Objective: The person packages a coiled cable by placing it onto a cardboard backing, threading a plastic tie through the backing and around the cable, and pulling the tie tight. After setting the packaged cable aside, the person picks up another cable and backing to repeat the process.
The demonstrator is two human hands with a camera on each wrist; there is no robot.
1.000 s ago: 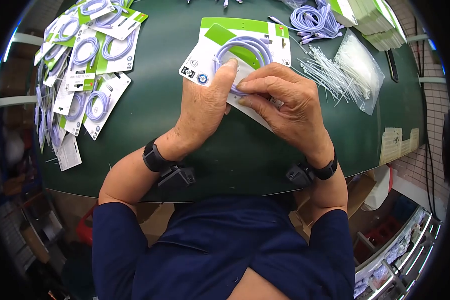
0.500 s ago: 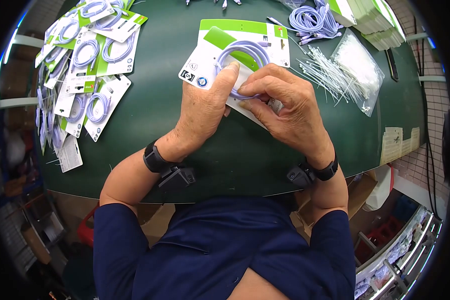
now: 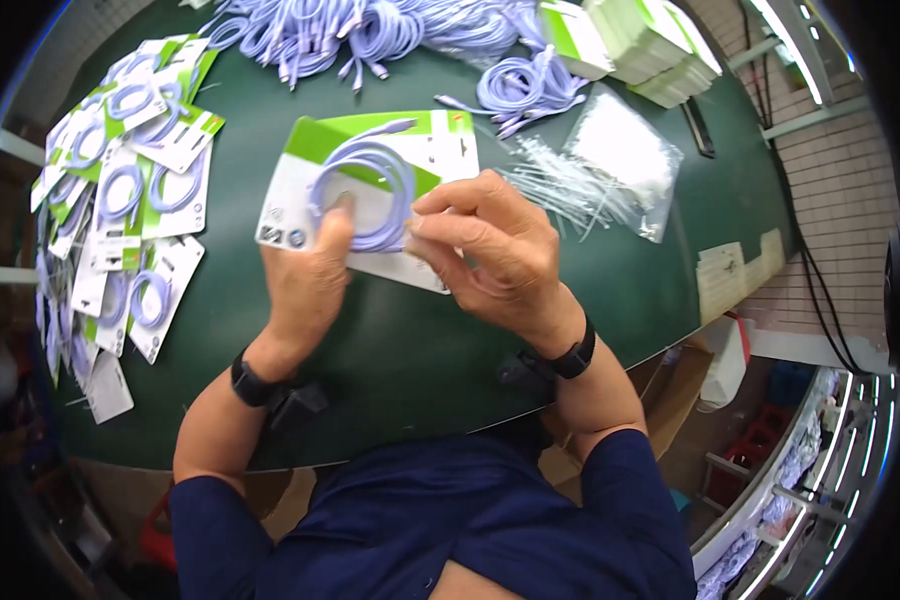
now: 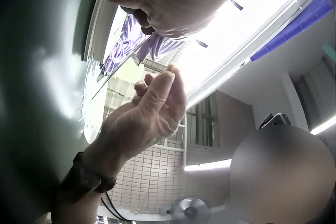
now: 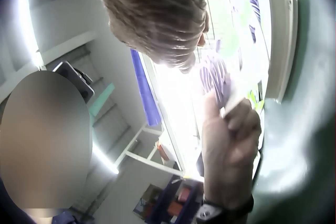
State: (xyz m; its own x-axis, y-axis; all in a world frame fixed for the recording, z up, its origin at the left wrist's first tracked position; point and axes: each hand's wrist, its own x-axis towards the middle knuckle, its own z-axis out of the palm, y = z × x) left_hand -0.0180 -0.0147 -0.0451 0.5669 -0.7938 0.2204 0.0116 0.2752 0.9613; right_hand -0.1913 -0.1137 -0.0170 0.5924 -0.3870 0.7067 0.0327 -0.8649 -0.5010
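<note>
My left hand (image 3: 305,285) grips white-and-green packaging cards (image 3: 390,270) that overlap at an angle, its thumb on the front inside a coiled lilac cable (image 3: 370,155). The coil lies against the cards, with a connector end poking out at its top. At the coil's lower right edge, the fingertips of my right hand (image 3: 500,250) are brought together with the thumb. I cannot tell whether something thin is between them. In the left wrist view the right hand (image 4: 152,100) shows its thumb against its curled fingers. The coil (image 5: 215,77) stands above the left thumb in the right wrist view.
A heap of carded cables (image 3: 120,200) covers the table's left side. Bundles of loose lilac cables (image 3: 320,35) lie along the back. On the right are white cable ties (image 3: 560,180), a clear plastic bag (image 3: 625,160), stacked cards (image 3: 650,45) and a black tool (image 3: 698,128).
The head view has turned, so the scene sits lower and further left, with more loose cables showing. My right fingertips have shifted from on the coil's lower part to its right edge.
</note>
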